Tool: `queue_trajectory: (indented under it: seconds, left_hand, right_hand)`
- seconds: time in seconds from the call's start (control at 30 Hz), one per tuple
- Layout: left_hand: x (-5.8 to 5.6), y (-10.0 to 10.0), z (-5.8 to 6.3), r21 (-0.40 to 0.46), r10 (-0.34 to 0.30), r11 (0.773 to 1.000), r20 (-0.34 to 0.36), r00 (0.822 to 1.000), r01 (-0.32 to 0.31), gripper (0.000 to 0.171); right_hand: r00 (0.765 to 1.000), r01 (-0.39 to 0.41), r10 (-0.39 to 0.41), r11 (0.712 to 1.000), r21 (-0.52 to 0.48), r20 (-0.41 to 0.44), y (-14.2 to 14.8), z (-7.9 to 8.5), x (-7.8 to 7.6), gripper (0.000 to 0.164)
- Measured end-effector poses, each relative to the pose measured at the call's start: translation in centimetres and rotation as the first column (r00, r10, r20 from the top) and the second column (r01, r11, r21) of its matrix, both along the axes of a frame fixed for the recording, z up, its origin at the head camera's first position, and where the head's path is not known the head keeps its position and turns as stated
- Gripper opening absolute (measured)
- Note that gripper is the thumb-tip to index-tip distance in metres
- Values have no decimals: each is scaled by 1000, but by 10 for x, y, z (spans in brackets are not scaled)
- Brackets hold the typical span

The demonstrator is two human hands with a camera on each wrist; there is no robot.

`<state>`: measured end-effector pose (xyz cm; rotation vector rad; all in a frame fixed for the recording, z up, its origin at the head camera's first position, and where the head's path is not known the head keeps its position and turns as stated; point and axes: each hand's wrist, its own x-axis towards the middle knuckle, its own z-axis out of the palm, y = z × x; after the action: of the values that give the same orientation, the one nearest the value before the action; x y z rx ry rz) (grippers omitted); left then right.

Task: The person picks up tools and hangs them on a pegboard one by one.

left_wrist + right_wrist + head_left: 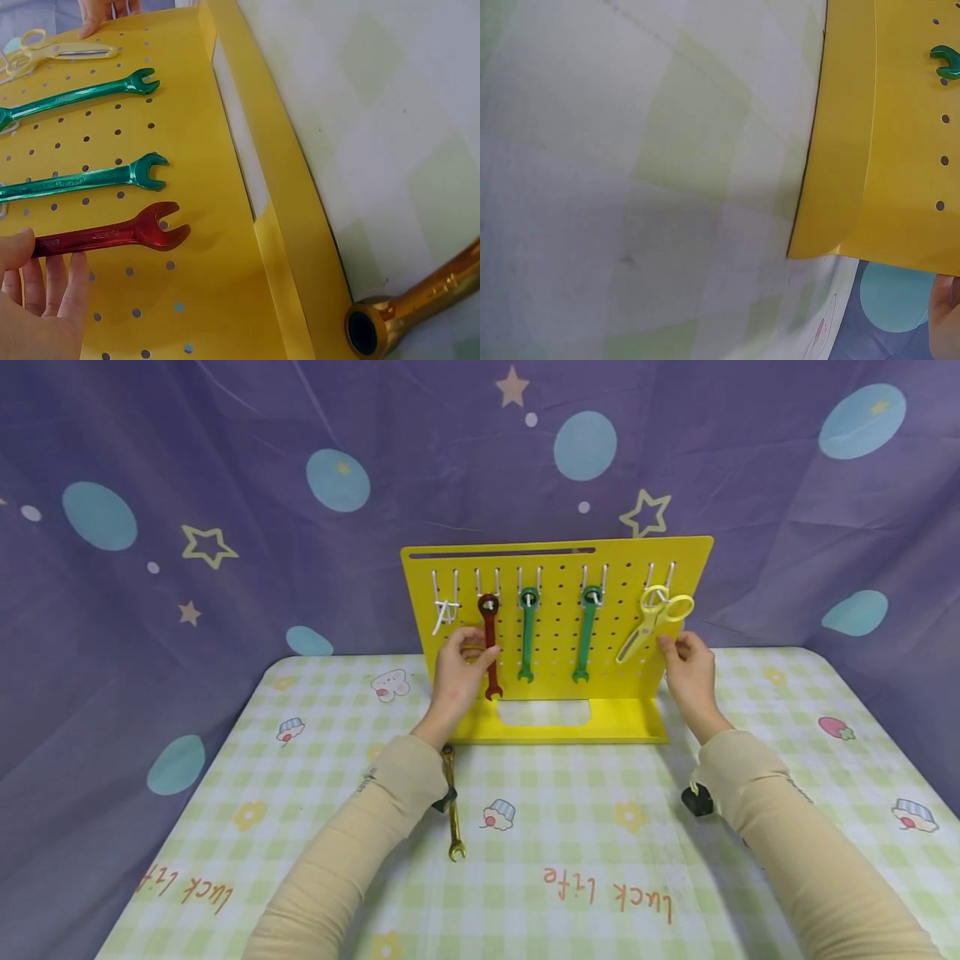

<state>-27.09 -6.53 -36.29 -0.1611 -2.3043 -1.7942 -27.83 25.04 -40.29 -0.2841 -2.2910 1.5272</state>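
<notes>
My left hand (459,675) pinches the shaft of a red wrench (491,647) between thumb and fingers. The wrench's ring end is at a white hook on a yellow pegboard (558,635), its jaw end pointing down. At the board's right edge my right hand (690,672) grips the edge, thumb in front and fingers behind. Two green wrenches, a left one (527,639) and a right one (585,639), hang from hooks. Yellow scissors (648,625) hang near my right thumb. A gold wrench (454,818) lies on the table below my left wrist.
An unused white hook (446,610) sits at the board's far left. The board stands on a yellow base ledge (630,722) with a cutout. Beneath is a checked tablecloth (585,827), and a purple patterned curtain (465,460) hangs behind.
</notes>
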Motion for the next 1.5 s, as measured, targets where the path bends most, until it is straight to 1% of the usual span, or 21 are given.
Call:
queue_trajectory:
  seconds: [0.27,0.37,0.53,0.63,0.73,0.9,1.0,1.17,1.33,1.5]
  left_hand:
    - [-3,-9,-2,-41,10,999,39,999,-9,29]
    - [-3,-13,-3,-56,4,998,44,999,-2,26]
    - [-3,-19,-5,-79,-15,997,24,1000,16,20]
    - [0,-24,-7,-96,-29,995,19,999,31,19]
    - [4,-30,-9,-104,-42,994,28,999,45,19]
    - [14,-40,-12,-93,-60,994,54,997,65,20]
    - [21,-47,-12,-131,-66,988,80,995,76,23]
    - [35,-57,-13,-208,-75,973,131,988,102,25]
    - [49,-65,-17,-249,-89,959,176,980,132,23]
    - [63,-69,-19,-292,-88,945,213,973,150,26]
  right_hand:
    - [1000,0,0,1000,2,-1,-1,0,0,44]
    - [1000,-1,1,1000,6,9,-1,0,0,44]
    - [1000,-10,10,1000,0,8,-1,2,1,46]
    - [1000,-16,16,1000,0,4,0,2,1,47]
    - [1000,-18,18,1000,9,3,0,1,0,47]
    - [1000,-29,29,1000,11,9,0,1,-2,46]
    - [999,-36,35,999,14,9,-1,1,-3,46]
    - [1000,-24,24,1000,19,-2,-1,-1,-3,46]
    - [1000,-10,10,1000,16,8,1,-1,-1,46]
    - [1000,-7,7,1000,14,14,1,-1,1,49]
